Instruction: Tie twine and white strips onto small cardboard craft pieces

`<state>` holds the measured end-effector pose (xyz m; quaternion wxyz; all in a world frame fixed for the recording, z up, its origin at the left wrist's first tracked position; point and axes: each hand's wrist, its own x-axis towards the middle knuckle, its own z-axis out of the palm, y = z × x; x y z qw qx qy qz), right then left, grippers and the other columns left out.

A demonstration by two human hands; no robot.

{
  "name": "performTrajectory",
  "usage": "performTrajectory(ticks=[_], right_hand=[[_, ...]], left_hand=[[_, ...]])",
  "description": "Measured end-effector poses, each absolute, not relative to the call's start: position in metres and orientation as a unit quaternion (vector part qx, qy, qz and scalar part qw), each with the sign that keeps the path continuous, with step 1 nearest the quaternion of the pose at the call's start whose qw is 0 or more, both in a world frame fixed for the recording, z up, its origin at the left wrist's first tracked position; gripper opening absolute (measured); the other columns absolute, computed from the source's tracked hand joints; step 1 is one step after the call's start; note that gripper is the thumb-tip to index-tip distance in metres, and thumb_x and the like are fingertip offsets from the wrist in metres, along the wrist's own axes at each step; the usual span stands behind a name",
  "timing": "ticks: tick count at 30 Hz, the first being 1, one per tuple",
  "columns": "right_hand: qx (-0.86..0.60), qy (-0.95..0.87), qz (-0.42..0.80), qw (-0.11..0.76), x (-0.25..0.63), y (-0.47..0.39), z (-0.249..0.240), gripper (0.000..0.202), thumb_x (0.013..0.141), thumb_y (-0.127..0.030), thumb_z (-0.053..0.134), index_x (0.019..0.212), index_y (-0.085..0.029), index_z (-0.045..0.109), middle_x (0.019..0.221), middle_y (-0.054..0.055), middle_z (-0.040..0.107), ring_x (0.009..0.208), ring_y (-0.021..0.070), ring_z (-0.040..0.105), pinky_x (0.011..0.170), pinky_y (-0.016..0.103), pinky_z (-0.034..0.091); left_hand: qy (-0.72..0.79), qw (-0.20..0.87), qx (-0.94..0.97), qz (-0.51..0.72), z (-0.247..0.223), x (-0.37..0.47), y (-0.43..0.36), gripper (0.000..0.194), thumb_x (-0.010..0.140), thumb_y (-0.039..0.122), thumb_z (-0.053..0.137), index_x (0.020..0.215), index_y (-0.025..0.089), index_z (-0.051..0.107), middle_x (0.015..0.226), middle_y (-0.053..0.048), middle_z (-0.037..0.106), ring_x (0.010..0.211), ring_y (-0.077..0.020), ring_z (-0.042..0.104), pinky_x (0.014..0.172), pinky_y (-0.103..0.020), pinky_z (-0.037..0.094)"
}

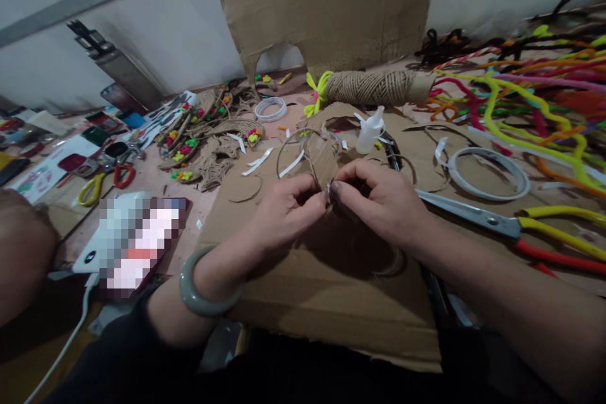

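Rear: a cardboard panel point(331, 6), arched cutout at its lower edge, stands upright before the white wall point(189, 25). Right side: chenille stems point(530, 101) in yellow, orange and pink lie in a loose tangle; nearer, large scissors point(495, 222) with one yellow and one red handle. Left side: woven twine ornaments point(208, 132) are heaped, several bearing bright flower trims. Below them, a smartphone point(165, 227), screen pixelated, lies against a white power bank point(108, 227); a white cable point(84, 315) runs from its lower end.
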<state>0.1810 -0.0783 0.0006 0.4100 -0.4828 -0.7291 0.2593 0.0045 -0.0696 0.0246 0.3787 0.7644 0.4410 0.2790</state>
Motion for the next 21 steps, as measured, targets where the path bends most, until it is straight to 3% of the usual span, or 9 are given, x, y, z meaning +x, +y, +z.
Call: performTrajectory(ticks=[4,21], right_hand=[[-0.49,-0.726,0.268,0.401,0.1798,-0.0792,0.003,0.013,0.084,-0.03,0.059,0.079,-0.019,0.062,0.069,-0.001,0.064,0.062,0.0114,0.055,0.059,0.025,0.04],[-0.482,-0.721,0.299,0.399,0.1815,-0.0769,-0.0003,0.012,0.086,-0.024,0.053,0.08,-0.018,0.062,0.068,-0.002,0.062,0.061,0.0106,0.052,0.061,0.025,0.04]], left_hand=[[0.436,0.376,0.769,0.277,0.0254,0.005,-0.0702,0.022,0.079,0.027,0.048,0.06,0.019,0.043,0.056,0.004,0.041,0.057,-0.0099,0.04,0.051,-0.022,0.034],[0.433,0.364,0.774,0.283,0.0227,0.0039,-0.0681,0.024,0.079,0.026,0.05,0.059,0.02,0.04,0.056,0.005,0.038,0.055,-0.0094,0.036,0.049,-0.022,0.03]])
